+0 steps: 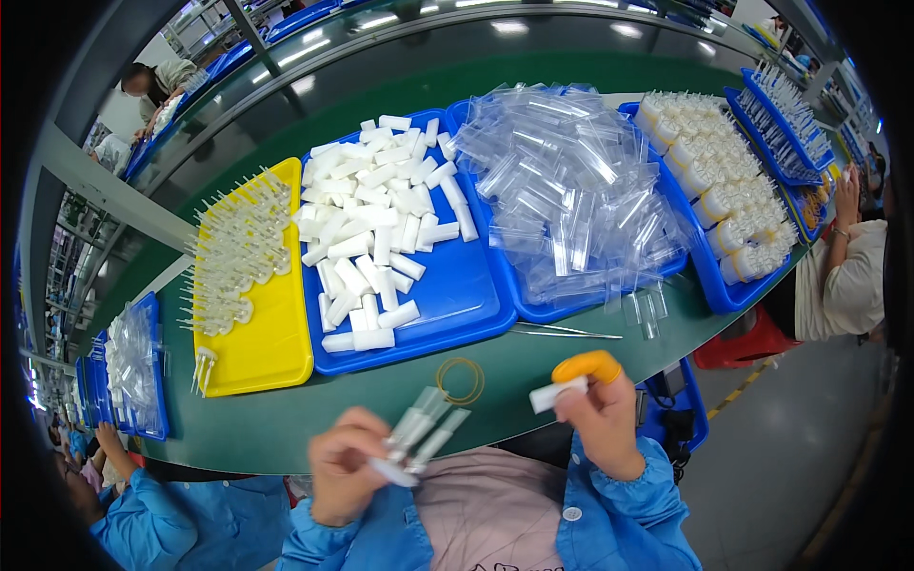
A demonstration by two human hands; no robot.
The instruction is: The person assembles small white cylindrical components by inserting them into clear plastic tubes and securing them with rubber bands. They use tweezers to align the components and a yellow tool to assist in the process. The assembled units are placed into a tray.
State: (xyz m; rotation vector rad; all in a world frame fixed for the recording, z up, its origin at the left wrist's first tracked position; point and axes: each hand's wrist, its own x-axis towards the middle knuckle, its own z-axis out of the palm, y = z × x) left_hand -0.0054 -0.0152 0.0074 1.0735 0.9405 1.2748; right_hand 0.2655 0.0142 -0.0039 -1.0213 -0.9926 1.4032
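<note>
At seven o'clock (reading the whole view as a clock dial), the left hand (347,466) is partly closed, its thumb and fingers bent in on a white base (393,472) from which two clear tubes (415,419) slant up toward one o'clock; the hand is a little blurred, so the exact finger contact is hard to tell. Between four and five o'clock, the right hand (602,419) is drawn into a pinch on a small white block (548,396), and a yellow finger cover (587,365) sits on one finger. The block is above the table, its free end pointing toward nine o'clock. A rubber band (461,381) lies on the green table (248,428) at six o'clock, between the hands and the trays. Tweezers (568,331) lie just before four o'clock, and a few loose tubes (647,312) at three. A yellow tray (267,333) at nine holds white stemmed pieces (243,243); next to it, toward ten, a blue tray (462,295) carries a heap of white blocks (367,214). Clear tubes are piled in another tray (547,310) between one and two, and bundled white pieces (719,190) fill one past two.
</note>
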